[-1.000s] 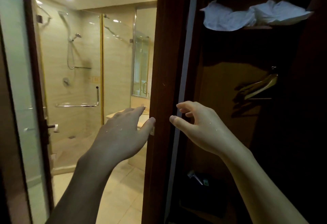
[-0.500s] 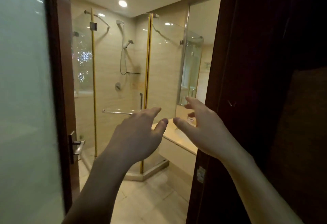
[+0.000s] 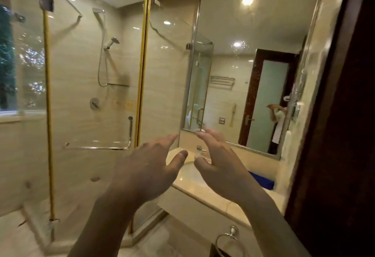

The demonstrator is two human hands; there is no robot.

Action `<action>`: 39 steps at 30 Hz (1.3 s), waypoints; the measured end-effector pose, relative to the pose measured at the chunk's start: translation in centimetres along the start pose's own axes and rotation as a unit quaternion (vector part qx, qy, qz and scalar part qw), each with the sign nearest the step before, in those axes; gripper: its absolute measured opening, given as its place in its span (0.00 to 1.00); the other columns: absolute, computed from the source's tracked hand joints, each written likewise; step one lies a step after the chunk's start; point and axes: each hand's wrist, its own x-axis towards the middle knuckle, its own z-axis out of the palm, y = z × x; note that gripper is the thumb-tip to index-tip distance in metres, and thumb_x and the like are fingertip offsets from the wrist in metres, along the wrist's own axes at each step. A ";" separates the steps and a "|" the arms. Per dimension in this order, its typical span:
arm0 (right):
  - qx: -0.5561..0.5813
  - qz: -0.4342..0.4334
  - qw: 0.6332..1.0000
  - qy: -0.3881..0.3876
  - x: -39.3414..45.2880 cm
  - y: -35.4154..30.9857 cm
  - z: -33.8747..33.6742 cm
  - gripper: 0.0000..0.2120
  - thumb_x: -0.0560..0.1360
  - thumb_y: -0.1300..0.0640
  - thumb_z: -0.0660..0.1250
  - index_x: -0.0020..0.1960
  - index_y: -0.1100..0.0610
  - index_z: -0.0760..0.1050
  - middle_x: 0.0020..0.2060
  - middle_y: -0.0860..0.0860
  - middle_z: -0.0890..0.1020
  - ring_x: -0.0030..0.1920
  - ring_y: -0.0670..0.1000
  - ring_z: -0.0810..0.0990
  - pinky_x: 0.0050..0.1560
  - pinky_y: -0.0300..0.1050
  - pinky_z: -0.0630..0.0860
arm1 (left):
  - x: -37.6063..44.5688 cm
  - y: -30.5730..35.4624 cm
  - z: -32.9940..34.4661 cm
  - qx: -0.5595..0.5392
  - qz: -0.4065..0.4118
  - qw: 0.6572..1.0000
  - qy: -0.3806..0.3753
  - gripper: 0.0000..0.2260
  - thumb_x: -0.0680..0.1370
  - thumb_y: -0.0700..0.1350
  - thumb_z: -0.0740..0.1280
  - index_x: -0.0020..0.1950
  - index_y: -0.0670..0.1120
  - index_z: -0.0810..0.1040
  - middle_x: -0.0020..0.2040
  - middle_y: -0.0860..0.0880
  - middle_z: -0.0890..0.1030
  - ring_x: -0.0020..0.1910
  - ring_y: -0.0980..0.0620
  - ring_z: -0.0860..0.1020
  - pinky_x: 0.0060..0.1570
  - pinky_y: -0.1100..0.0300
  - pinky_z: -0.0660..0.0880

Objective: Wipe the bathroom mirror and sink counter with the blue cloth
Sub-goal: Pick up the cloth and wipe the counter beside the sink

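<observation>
Both grips spread and holding nothing, left hand (image 3: 146, 167) and right hand (image 3: 221, 167) hover before the sink counter (image 3: 205, 193), blue cloth (image 3: 262, 181) beneath the mirror (image 3: 253, 53).

Both hands raised mid-air, empty, fingers spread and loosely extended. Left hand (image 3: 150, 167) and right hand (image 3: 219, 167) side by side, thumbs facing, a narrow gap between. Beyond and just below right hand: counter (image 3: 205, 192) with sink (image 3: 191, 172); tap (image 3: 200, 150) visible in the gap between the hands. Blue cloth (image 3: 261, 180) on counter just right of right hand, partly hidden by the wrist, not touched. Mirror (image 3: 253, 59) above and beyond right hand. Glass shower (image 3: 97, 94) beyond and left of left hand. Towel ring (image 3: 229, 238) below right forearm.
</observation>
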 end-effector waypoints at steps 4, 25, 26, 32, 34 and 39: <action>-0.007 0.058 0.997 0.042 7.6 1.1 2.1 0.27 0.79 0.54 0.61 0.76 0.50 0.60 0.74 0.45 0.64 0.74 0.46 0.61 0.74 0.44 0.60 | 8.1 -4.5 0.4 -0.042 0.028 0.999 0.007 0.26 0.81 0.58 0.58 0.78 0.56 0.60 0.72 0.56 0.72 0.69 0.56 0.70 0.68 0.54 0.69; 0.012 0.314 0.934 0.170 22.2 24.2 9.2 0.18 0.78 0.56 0.62 0.66 0.47 0.72 0.57 0.44 0.77 0.60 0.45 0.74 0.59 0.43 0.72 | 33.5 -11.9 20.9 -0.157 0.139 0.974 -0.090 0.25 0.76 0.65 0.57 0.71 0.59 0.71 0.56 0.62 0.81 0.54 0.59 0.79 0.54 0.51 0.77; 0.012 0.322 0.931 0.173 23.1 26.0 9.2 0.18 0.78 0.56 0.62 0.66 0.47 0.72 0.57 0.44 0.77 0.59 0.45 0.74 0.57 0.42 0.71 | 35.3 -11.5 22.3 -0.162 0.142 0.972 -0.096 0.25 0.76 0.64 0.58 0.71 0.59 0.72 0.55 0.62 0.81 0.53 0.60 0.79 0.53 0.51 0.78; 0.019 0.388 0.901 0.193 26.9 37.0 8.9 0.18 0.78 0.55 0.62 0.67 0.47 0.72 0.51 0.41 0.77 0.53 0.43 0.75 0.57 0.42 0.74 | 44.4 -7.7 31.5 -0.200 0.172 0.955 -0.138 0.23 0.77 0.60 0.60 0.71 0.57 0.72 0.55 0.59 0.82 0.51 0.59 0.80 0.55 0.51 0.78; 0.027 0.413 0.887 0.203 27.2 39.9 9.0 0.17 0.78 0.54 0.63 0.66 0.48 0.73 0.47 0.39 0.77 0.51 0.42 0.76 0.55 0.41 0.74 | 46.2 -6.6 34.6 -0.202 0.182 0.947 -0.172 0.23 0.78 0.60 0.60 0.72 0.56 0.71 0.56 0.58 0.82 0.53 0.59 0.79 0.56 0.52 0.78; 0.056 0.463 0.851 0.242 27.4 46.0 9.8 0.15 0.78 0.52 0.66 0.64 0.49 0.74 0.44 0.37 0.77 0.48 0.41 0.77 0.46 0.37 0.71 | 49.9 -5.0 43.1 -0.216 0.169 0.935 -0.224 0.21 0.80 0.59 0.62 0.71 0.53 0.73 0.50 0.60 0.79 0.50 0.59 0.79 0.53 0.53 0.78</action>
